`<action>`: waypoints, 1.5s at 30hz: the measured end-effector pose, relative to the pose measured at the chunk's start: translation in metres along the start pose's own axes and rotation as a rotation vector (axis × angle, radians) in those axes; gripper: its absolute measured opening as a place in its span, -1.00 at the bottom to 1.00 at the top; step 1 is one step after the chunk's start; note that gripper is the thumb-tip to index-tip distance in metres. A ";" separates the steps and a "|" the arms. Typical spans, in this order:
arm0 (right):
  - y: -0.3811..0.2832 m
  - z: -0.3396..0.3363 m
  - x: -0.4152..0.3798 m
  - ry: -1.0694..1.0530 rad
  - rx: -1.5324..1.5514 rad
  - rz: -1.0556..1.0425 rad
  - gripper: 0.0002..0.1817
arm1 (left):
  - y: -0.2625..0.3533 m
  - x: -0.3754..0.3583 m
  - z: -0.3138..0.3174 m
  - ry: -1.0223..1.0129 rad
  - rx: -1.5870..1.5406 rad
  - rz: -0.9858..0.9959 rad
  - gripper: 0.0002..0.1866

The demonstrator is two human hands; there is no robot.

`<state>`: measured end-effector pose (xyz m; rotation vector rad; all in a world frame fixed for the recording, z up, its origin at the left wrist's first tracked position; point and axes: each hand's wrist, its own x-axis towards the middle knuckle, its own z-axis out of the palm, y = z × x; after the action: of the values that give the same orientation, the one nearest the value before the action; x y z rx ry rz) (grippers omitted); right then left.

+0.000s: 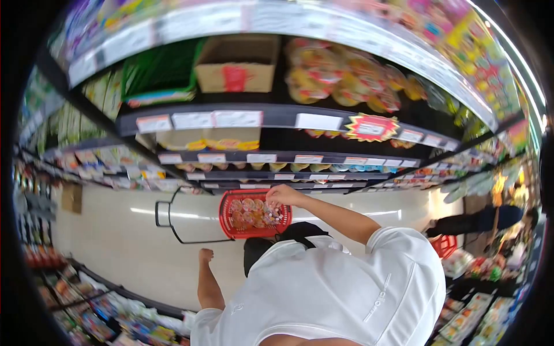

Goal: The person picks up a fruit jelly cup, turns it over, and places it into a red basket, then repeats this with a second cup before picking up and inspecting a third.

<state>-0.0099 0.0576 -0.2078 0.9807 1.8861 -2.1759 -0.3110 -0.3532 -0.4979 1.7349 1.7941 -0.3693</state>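
Ahead, shelves (278, 119) rise past the red basket (254, 233) and its jutting black handle (203, 241) — left fingers (208, 253) curled together, right fingers (273, 199) unclear.

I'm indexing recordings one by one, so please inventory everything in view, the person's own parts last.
Basket: one, red, centre floor
Handle frame: one, black, left of basket
Packaged items: several, orange-red, in basket
Crate: one, green, upper-left shelf
Cardboard box: one, brown, beside crate
Wrapped tubs: several, yellow-red, right of box
Starburst sign: one, red-yellow, shelf edge
Price labels: many, mostly white, shelf edges
Floor carton: one, brown, far left
Other person: one, dark clothing, far right
Shirt: one, white, bottom centre
Left hand: one, bare, below handle frame
Right hand: one, bare, at basket's upper right
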 end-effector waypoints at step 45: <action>-0.234 -0.242 -0.248 0.761 -0.487 -0.703 0.08 | 0.310 0.072 -0.200 0.423 -1.058 -0.102 -0.52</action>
<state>0.1722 0.2515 0.1146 1.2708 3.3185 -1.4678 -0.0525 -0.1454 -0.3205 0.9767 1.8172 0.8396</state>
